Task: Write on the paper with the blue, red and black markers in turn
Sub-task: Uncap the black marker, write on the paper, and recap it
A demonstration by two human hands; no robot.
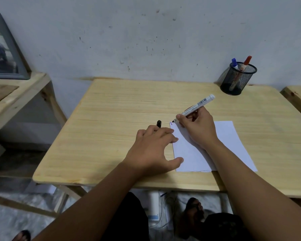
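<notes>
right hand point(196, 129): wrapped round a white-barrelled black marker point(195, 108), tip down at the far left corner of the paper point(228, 143), right by short blue and red strokes there
left hand point(153, 148): fingers loosely spread, resting on the table point(111, 119), fingertips over the paper's left edge; a black cap point(159, 123) pokes out past the fingers, can't tell if it's gripped
paper: lies near the table's middle, under both hands
mesh cup point(237, 79): far right corner, blue marker point(235, 63) and red marker point(246, 61) standing in it
</notes>
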